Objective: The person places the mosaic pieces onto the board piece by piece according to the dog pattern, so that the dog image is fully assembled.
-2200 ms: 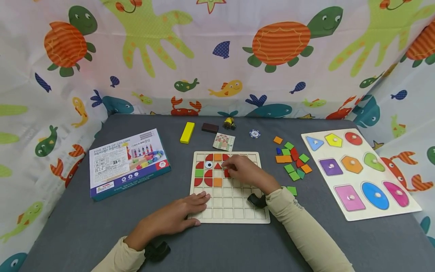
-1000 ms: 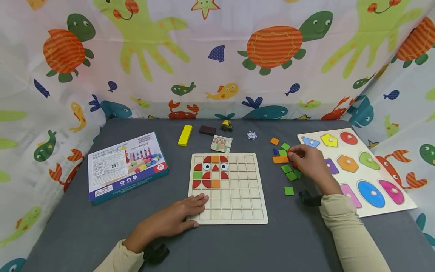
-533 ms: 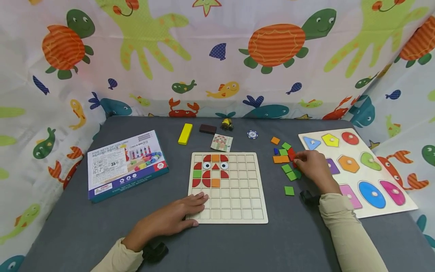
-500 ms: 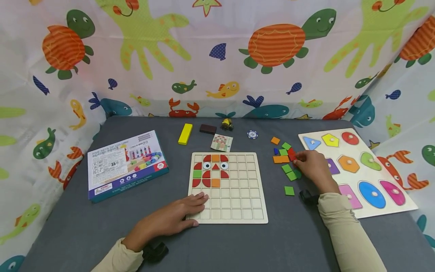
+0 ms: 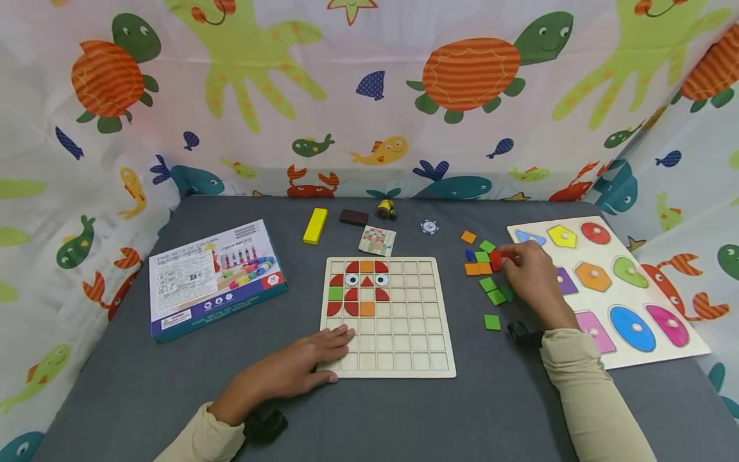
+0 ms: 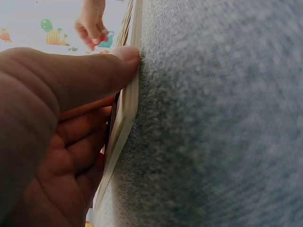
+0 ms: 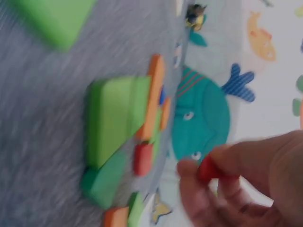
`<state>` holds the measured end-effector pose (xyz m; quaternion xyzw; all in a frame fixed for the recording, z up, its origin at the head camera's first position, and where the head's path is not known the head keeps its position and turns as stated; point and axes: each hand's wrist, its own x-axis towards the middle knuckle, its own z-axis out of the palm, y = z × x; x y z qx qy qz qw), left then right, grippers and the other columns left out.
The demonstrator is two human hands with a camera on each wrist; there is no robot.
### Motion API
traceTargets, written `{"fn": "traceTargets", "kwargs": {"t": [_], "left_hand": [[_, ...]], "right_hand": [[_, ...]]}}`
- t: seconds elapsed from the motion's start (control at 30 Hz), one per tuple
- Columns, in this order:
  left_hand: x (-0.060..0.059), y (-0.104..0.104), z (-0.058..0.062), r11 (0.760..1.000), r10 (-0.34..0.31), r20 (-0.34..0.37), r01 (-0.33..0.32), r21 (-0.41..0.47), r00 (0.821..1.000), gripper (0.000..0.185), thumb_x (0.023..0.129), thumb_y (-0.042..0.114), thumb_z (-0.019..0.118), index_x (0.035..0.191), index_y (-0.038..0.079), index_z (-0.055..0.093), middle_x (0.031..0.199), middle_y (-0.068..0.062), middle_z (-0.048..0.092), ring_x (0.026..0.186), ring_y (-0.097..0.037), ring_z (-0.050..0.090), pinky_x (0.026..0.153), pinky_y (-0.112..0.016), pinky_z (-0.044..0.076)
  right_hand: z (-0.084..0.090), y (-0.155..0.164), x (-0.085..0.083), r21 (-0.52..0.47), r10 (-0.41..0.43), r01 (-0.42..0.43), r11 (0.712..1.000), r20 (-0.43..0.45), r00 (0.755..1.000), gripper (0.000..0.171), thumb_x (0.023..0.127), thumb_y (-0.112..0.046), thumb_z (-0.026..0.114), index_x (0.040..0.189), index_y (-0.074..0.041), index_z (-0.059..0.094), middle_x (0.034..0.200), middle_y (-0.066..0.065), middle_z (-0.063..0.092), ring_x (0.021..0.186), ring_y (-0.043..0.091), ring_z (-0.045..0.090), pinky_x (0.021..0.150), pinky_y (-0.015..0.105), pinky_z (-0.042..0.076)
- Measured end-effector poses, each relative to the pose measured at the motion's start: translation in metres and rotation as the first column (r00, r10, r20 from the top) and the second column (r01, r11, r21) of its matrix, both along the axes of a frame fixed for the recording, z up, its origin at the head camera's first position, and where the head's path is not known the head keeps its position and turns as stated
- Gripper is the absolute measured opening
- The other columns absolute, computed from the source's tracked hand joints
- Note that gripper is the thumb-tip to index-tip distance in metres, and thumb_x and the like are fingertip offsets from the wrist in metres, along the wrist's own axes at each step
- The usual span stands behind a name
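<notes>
My left hand [image 5: 306, 360] lies on the lower left corner of a pale wooden grid board [image 5: 404, 346], fingers spread flat and thumb along its edge. In the left wrist view the thumb presses the side of the board [image 6: 127, 111]. The board's upper left cells hold red curved-edge tiles, two eye tiles [image 5: 382, 280], orange squares [image 5: 366, 309] and a green square [image 5: 335, 294]. At the right, above the loose tiles, my right hand [image 5: 532, 276] pinches a small red tile [image 7: 207, 169] between thumb and fingertips. Another red tile [image 7: 143, 160] lies among the pile.
Loose green tiles [image 5: 492, 322], orange tiles [image 5: 478, 269] and a blue one [image 5: 469, 255] lie right of the board. Farther right is a shape puzzle [image 5: 641, 308]; at left, a box [image 5: 216, 276]. Behind are a yellow block [image 5: 315, 226], dark block [image 5: 354, 217], picture card [image 5: 377, 241], poker chip [image 5: 430, 227] and small figure [image 5: 387, 208].
My right hand has gone from the board's patterned corner to the tile pile at the right and picked up a red tile there. The left hand stays on the board.
</notes>
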<state>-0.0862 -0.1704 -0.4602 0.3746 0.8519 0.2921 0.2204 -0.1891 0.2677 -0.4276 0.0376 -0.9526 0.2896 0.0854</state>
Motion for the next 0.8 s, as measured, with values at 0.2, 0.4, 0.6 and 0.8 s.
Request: {"fn": "traceTargets", "kwargs": {"t": [0.2,0.4,0.6,0.8], "left_hand": [[0.0,-0.001,0.001,1.0,0.007,0.005,-0.007,0.003,1.0,0.057,0.095,0.024,0.065,0.146,0.01,0.044,0.157,0.003,0.029,0.146,-0.017,0.018,0.11,-0.044,0.03],[0.0,0.0,0.003,1.0,0.009,0.002,-0.009,0.004,1.0,0.057,0.095,0.024,0.066,0.145,0.009,0.045,0.156,0.002,0.03,0.145,-0.018,0.019,0.11,-0.044,0.031],[0.0,0.001,0.001,1.0,-0.001,-0.004,0.001,0.008,1.0,0.056,0.095,0.023,0.065,0.145,0.008,0.045,0.157,0.001,0.029,0.145,-0.019,0.019,0.11,-0.045,0.029],[0.0,-0.001,0.001,1.0,-0.004,-0.013,0.005,0.009,1.0,0.057,0.095,0.023,0.065,0.146,0.008,0.044,0.157,0.001,0.029,0.146,-0.019,0.018,0.111,-0.045,0.029]], "right_hand": [[0.005,-0.029,0.004,-0.124,0.106,-0.114,0.986,-0.071,0.992,0.03,0.09,0.0,0.067,0.119,0.002,0.065,0.097,0.016,0.066,0.083,0.027,0.06,0.07,0.029,0.05],[0.0,-0.066,0.014,-0.182,0.201,-0.219,0.959,-0.108,0.974,0.021,0.089,-0.002,0.069,0.111,0.0,0.07,0.094,0.009,0.072,0.079,0.021,0.062,0.068,0.028,0.049],[-0.003,-0.096,0.027,-0.197,0.327,-0.331,0.923,-0.053,0.944,0.02,0.089,0.001,0.068,0.109,0.001,0.072,0.096,0.006,0.07,0.08,0.019,0.06,0.07,0.033,0.052],[-0.006,-0.122,0.03,-0.197,0.49,-0.476,0.857,0.027,0.871,0.021,0.09,0.0,0.066,0.109,-0.004,0.074,0.096,0.001,0.066,0.077,0.014,0.055,0.068,0.029,0.05]]}}
